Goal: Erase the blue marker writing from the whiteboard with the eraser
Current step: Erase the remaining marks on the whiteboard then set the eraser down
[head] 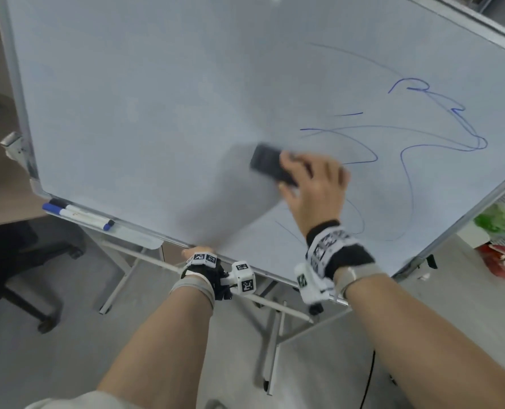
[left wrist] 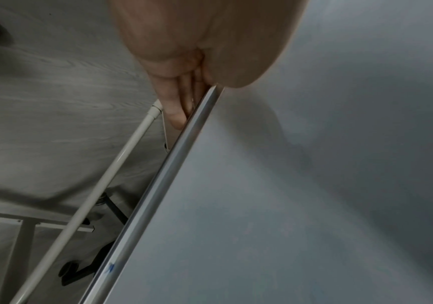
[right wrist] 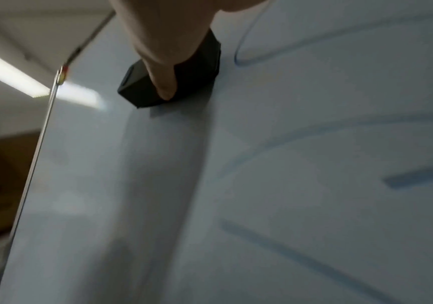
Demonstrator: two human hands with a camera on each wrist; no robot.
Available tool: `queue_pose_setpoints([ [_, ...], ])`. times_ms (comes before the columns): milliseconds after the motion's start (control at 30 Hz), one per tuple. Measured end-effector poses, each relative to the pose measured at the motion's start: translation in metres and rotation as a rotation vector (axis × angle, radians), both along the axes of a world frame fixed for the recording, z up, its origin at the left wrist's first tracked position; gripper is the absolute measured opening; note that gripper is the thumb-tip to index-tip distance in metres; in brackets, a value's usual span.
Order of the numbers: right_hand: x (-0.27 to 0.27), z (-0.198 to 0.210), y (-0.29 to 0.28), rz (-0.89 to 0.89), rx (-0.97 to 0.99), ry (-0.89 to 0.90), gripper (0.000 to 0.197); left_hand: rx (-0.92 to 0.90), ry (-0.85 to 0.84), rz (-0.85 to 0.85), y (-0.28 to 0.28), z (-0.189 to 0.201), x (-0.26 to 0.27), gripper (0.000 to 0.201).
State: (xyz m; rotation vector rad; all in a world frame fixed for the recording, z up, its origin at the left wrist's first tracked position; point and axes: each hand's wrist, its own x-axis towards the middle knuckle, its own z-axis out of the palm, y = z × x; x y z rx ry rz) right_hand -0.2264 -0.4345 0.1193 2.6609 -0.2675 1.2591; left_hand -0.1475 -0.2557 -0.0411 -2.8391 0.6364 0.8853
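The whiteboard [head: 145, 107] on its stand fills the head view, tilted. Blue marker writing [head: 407, 143] loops across its right half; the left half is wiped. My right hand [head: 313, 178] grips a black eraser [head: 267, 165] and presses it flat on the board just left of the writing. In the right wrist view my fingers wrap the eraser [right wrist: 142, 90], with blurred blue lines [right wrist: 301, 261] to its right. My left hand [head: 199, 253] holds the board's bottom frame [left wrist: 158, 185], fingers [left wrist: 176, 111] behind the rail and thumb in front.
Two markers [head: 77, 214] lie on the tray at the board's lower left. A black office chair [head: 18, 261] stands at left on the grey floor. The stand's white legs [head: 271, 335] spread below the board. Green and red items [head: 502, 240] sit at right.
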Motion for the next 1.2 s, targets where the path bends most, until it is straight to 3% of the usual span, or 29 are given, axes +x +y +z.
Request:
queue_pose_setpoints([
  [133, 0.022, 0.049, -0.009, -0.145, 0.147, -0.234, 0.051, 0.011, 0.017, -0.013, -0.003, 0.005, -0.001, 0.032],
  [300, 0.038, 0.027, 0.019, 0.037, -0.067, 0.037, 0.049, 0.025, 0.032, -0.003, -0.004, 0.006, 0.003, 0.030],
  [500, 0.052, 0.053, 0.012, -0.178, 0.103, -0.197, 0.055, 0.051, 0.038, -0.014, -0.006, 0.007, 0.002, 0.030],
  [667, 0.043, 0.024, 0.010, -0.017, -0.114, 0.036, 0.051, 0.034, 0.071, 0.011, -0.006, 0.008, 0.008, 0.033],
  [767, 0.032, 0.020, -0.006, -0.162, 0.027, -0.089, 0.049, 0.009, 0.081, 0.032, -0.007, 0.007, 0.010, 0.031],
  [833, 0.019, 0.004, -0.013, -0.158, 0.066, -0.104, 0.051, 0.020, 0.081, 0.033, -0.010, 0.003, 0.012, 0.031],
  [933, -0.006, -0.043, -0.016, 0.022, -0.036, 0.136, 0.062, 0.042, 0.092, 0.064, -0.016, 0.000, 0.015, 0.032],
  [1067, -0.036, -0.092, -0.014, 0.050, 0.067, 0.348, 0.071, 0.066, 0.098, 0.094, -0.021, -0.006, 0.018, 0.032],
  [1200, -0.041, -0.051, -0.032, -0.013, 0.123, 0.186, 0.064, 0.076, 0.089, 0.099, -0.023, -0.002, 0.003, 0.032],
])
